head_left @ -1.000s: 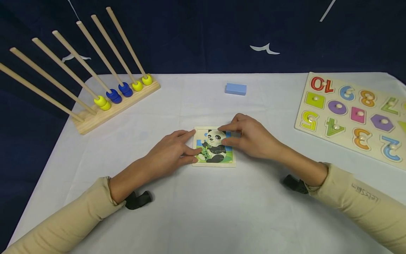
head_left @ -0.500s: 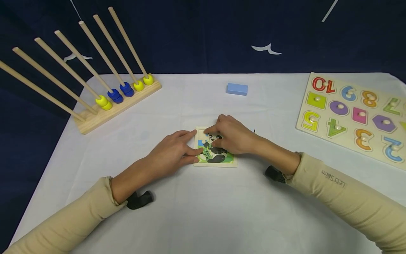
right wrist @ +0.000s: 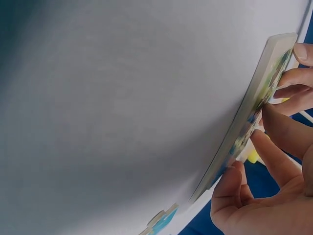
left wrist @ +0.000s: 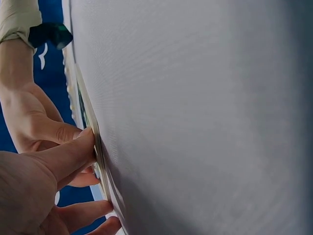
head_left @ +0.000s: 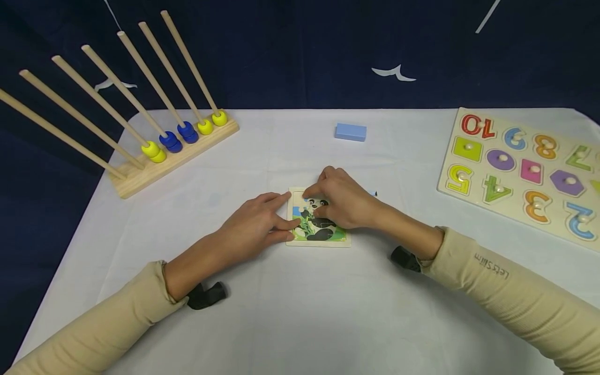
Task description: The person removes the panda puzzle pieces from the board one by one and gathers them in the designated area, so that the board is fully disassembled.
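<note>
A small wooden panda jigsaw puzzle lies in its pale frame on the table, with bare wood showing at its upper left. My left hand rests at the frame's left side, its fingers spread along the edge and onto the puzzle. Over the upper right part of the picture is my right hand, with thumb and forefinger touching the surface apart from each other. In the right wrist view the puzzle appears edge-on, both hands' fingertips on it. A loose puzzle piece with blue on it lies beyond, mostly hidden in the head view.
A wooden bead abacus with tall rods and yellow and blue beads stands at the back left. Behind the puzzle lies a blue block. To the right is a number-and-shape peg board. A dark blue curtain hangs behind the table.
My right hand has moved left from the puzzle's right edge to over the panda's head, uncovering the tip of a piece behind the wrist. The left hand stays at the frame.
</note>
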`<state>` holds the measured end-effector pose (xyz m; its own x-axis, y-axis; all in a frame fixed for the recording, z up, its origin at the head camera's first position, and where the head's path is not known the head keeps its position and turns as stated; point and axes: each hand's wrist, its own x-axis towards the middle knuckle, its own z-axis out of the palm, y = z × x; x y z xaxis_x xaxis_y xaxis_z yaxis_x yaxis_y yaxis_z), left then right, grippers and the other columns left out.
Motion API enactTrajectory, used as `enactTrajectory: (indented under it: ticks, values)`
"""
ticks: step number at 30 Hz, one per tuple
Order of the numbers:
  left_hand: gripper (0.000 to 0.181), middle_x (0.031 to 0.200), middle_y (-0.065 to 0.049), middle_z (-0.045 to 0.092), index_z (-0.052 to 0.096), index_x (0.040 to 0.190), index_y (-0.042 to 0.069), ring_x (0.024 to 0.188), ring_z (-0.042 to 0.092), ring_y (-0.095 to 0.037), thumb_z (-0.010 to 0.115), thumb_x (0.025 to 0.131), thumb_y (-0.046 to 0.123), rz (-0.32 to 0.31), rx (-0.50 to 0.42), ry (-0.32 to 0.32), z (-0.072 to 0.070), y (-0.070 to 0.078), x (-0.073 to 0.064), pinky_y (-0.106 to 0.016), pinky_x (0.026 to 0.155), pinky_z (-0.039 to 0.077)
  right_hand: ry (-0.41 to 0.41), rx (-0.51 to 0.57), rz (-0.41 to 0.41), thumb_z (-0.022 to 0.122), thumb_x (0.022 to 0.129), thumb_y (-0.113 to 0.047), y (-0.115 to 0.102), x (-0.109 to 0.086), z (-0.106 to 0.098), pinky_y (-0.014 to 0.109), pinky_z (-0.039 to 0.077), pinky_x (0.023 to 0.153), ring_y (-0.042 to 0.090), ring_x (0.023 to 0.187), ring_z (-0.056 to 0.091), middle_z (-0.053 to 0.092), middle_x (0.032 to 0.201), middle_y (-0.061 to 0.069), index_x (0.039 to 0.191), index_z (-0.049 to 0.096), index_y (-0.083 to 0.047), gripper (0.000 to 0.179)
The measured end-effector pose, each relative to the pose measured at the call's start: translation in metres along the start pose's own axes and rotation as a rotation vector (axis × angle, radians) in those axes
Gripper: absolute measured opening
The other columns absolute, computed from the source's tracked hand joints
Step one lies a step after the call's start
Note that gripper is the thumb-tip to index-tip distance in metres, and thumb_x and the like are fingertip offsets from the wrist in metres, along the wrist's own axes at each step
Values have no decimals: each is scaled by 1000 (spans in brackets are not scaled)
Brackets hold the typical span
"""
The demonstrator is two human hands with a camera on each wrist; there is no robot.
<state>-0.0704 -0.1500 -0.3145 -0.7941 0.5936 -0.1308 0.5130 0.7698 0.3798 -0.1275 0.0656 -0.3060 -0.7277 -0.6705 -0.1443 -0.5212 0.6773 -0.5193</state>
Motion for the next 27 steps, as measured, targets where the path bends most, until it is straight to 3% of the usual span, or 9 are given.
enactTrajectory:
  ticks: [5, 10, 17, 27]
  values:
    - [33, 152, -20, 38, 71, 121, 18, 135, 40, -36, 74, 90, 29, 11, -3, 9, 0, 0, 0, -49, 107, 36, 12, 40, 10, 77, 82, -4, 3, -2, -1, 41, 40, 90, 29, 100, 48, 57, 108, 12, 119, 72, -9, 37]
    - [34, 152, -19, 39, 71, 122, 18, 134, 40, -35, 74, 90, 30, 9, -3, 9, 0, 1, 0, -48, 107, 36, 37, 63, -17, 75, 83, -1, 7, -2, 0, 41, 40, 90, 28, 99, 49, 61, 106, 9, 123, 69, -6, 41]
    - [33, 153, -18, 38, 70, 123, 20, 135, 39, -35, 73, 91, 29, -2, -9, -3, 0, 0, 1, -49, 108, 36, 42, 89, 37, 72, 85, -1, 7, -4, -3, 41, 39, 95, 29, 106, 48, 61, 110, 10, 123, 66, -1, 38]
    - [35, 153, -19, 37, 70, 123, 18, 135, 39, -35, 74, 90, 29, 1, -13, -2, 0, 0, 1, -49, 108, 35, 42, 93, -15, 71, 85, 3, 15, -6, -5, 42, 41, 89, 27, 99, 53, 62, 109, 10, 124, 68, -5, 40]
